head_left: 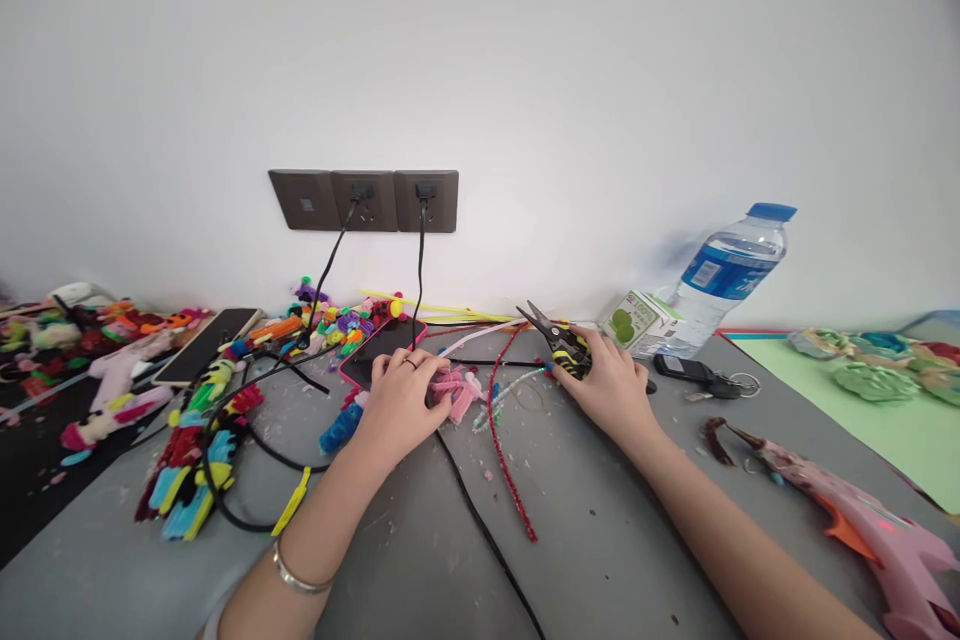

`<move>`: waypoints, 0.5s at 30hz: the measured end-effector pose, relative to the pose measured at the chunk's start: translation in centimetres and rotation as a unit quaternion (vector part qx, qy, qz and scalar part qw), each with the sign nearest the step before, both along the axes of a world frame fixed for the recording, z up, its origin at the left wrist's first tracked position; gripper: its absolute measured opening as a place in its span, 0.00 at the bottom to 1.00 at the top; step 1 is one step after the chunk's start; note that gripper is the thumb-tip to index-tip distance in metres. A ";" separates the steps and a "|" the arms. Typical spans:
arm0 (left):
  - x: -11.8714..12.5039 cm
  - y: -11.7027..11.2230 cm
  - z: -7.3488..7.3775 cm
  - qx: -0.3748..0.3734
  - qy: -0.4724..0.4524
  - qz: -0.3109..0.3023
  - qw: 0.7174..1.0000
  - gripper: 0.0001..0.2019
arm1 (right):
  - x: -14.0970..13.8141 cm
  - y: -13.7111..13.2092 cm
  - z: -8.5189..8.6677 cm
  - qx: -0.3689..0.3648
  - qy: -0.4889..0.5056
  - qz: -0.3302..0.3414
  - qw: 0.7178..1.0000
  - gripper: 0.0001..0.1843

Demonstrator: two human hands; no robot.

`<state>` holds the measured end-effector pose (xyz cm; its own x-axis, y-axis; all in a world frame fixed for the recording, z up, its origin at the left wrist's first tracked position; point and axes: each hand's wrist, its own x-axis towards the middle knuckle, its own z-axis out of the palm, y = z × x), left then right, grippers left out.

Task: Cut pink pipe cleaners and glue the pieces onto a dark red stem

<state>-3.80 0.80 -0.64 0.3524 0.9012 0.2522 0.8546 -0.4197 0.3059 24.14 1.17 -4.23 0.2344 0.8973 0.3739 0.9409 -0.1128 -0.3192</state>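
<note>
My left hand [405,398] is closed, thumb and index finger around a small pink fuzzy pipe-cleaner piece [463,394], beside a phone in a pink case [367,355]. How firmly it grips is partly hidden by the hand. My right hand [609,382] is wrapped over the yellow-and-black handles of a pair of snips [559,335], whose pointed blades are spread toward the wall. Between the hands lie a red tinsel stem [501,450], a pale stem [484,333] and a loop of silvery tinsel [499,405].
A pink glue gun [862,500] lies at right, below car keys [709,378]. A water bottle [731,270] and a juice carton [637,323] stand by the wall. Colourful pipe-cleaner figures [199,460], another phone [210,345] and black cables [480,510] spread over the left and middle.
</note>
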 end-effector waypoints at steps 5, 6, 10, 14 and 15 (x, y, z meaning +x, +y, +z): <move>-0.2 0.2 -0.3 -0.002 0.035 -0.010 0.999 0.18 | -0.1 0.1 -0.1 -0.002 0.001 -0.010 1.000 0.28; -0.2 0.2 -0.3 -0.002 0.038 -0.008 0.999 0.18 | -0.1 0.1 -0.1 -0.001 0.001 -0.011 1.000 0.28; 0.0 0.3 -0.4 -0.008 0.042 0.002 0.999 0.14 | -0.1 0.2 -0.3 0.004 -0.001 -0.006 1.000 0.28; 0.1 0.3 -0.3 -0.009 0.035 0.002 0.999 0.09 | 0.0 0.2 -0.3 0.002 -0.004 -0.006 1.000 0.28; 0.1 0.3 -0.3 -0.007 0.033 0.004 0.999 0.07 | 0.0 0.3 -0.3 0.001 -0.005 -0.007 1.000 0.28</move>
